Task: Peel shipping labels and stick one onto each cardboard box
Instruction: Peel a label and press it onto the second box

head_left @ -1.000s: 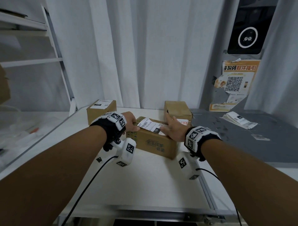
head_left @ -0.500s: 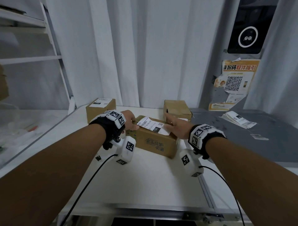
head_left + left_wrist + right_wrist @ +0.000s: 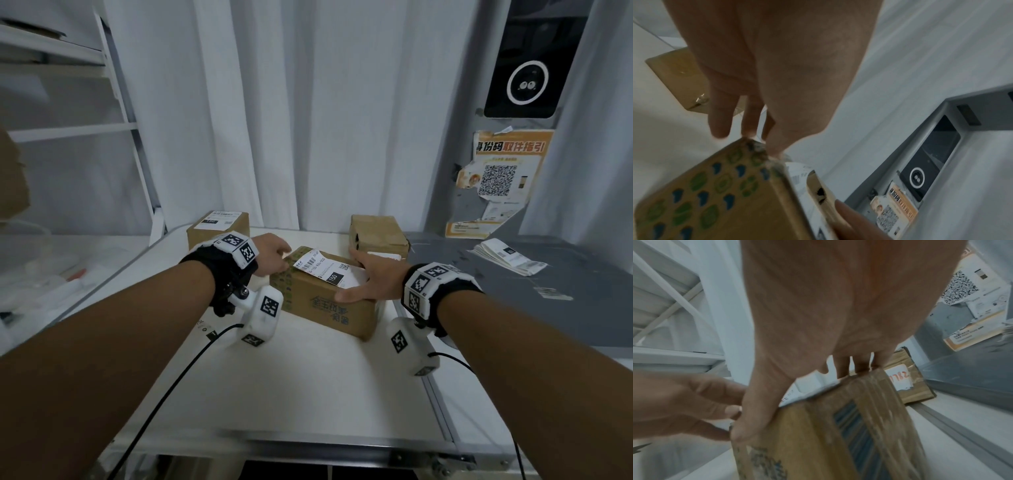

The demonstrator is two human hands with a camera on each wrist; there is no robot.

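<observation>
A brown cardboard box (image 3: 325,305) printed with blue characters lies mid-table, a white shipping label (image 3: 320,269) stuck on its top. My right hand (image 3: 363,281) grips its right end, thumb on the near top edge (image 3: 748,423) and fingers over the far side. My left hand (image 3: 274,258) holds the far left corner, fingers curled down behind it (image 3: 748,123). The box's left end shows green and blue prints (image 3: 715,194). A labelled box (image 3: 219,229) stands back left. Back right is a box (image 3: 376,234) with only an old torn sticker (image 3: 900,378).
A stack of shipping labels (image 3: 507,258) lies on the grey surface (image 3: 565,308) to the right, with a loose scrap (image 3: 553,293) near it. The white table (image 3: 291,383) stretches toward me. White curtains hang behind, shelving stands at left, and a QR poster (image 3: 500,178) is on the right wall.
My right hand left the label's top, slid to the box's right end and now grips it. The left hand stayed at the far left corner. The box turned slightly.
</observation>
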